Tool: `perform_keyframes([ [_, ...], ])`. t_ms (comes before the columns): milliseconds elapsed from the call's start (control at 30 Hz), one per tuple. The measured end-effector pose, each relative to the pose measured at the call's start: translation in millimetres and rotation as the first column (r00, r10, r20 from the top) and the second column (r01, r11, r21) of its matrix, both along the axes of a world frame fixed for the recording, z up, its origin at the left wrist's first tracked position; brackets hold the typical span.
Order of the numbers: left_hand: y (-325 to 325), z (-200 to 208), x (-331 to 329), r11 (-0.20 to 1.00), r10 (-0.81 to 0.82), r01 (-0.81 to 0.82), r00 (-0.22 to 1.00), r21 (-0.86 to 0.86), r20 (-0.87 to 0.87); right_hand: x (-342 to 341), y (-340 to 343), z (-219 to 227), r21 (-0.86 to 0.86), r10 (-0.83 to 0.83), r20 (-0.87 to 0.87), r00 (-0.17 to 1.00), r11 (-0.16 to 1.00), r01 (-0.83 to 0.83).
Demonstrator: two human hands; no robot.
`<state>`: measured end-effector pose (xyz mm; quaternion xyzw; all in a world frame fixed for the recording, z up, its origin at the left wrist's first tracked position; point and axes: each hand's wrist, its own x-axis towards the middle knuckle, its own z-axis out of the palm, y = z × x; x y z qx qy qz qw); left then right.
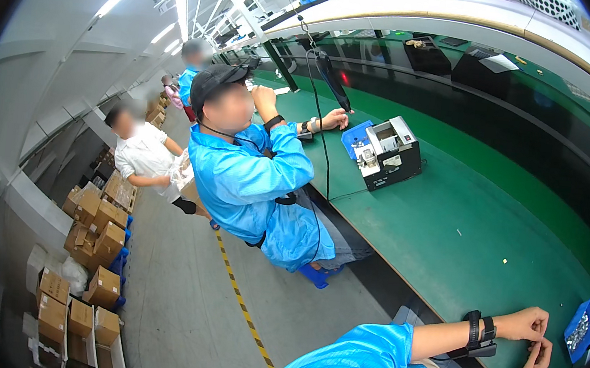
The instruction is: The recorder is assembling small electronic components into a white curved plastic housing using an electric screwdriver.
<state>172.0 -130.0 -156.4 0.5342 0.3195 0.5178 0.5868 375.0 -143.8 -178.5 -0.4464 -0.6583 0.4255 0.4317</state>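
My left hand (pixel 526 324) reaches over the green bench top (pixel 445 257) at the lower right. It comes out of a blue sleeve and wears a black wrist strap (pixel 478 332). My right hand (pixel 537 359) rises from below, and its fingertips meet those of the left. The fingers of both hands are drawn together; anything small between them is too tiny to make out. Just right of both hands sits a blue tray (pixel 581 330) with several small metal parts.
At the neighbouring seat a co-worker in a blue coat (pixel 252 179) holds a hanging black power screwdriver (pixel 334 80) beside a black box-shaped machine (pixel 389 154) and a blue tray (pixel 354 137). Cardboard boxes (pixel 89 263) line the floor on the left, past a yellow-black stripe (pixel 243 304). More people stand further back.
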Motion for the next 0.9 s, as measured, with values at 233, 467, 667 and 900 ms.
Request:
perform_keyframes([
  [233,-3,3,-1,0.999,0.018,-0.017,1.000,0.048,-0.017,2,1,-3,0.021,0.011,-0.011,1.000,1.000,-0.011],
  [467,3,0,1,0.999,0.034,-0.033,0.999,0.023,-0.036,-1,3,3,0.009,0.014,-0.017,1.000,1.000,-0.014],
  [667,0,4,-3,0.997,0.025,-0.019,0.996,0.071,-0.086,-10,-1,11,0.000,-0.079,-0.093,0.993,0.997,0.080],
  [900,-5,-5,6,0.998,0.013,-0.009,0.998,0.061,-0.063,-27,-24,67,-0.050,-0.081,-0.095,0.992,0.996,0.077],
])
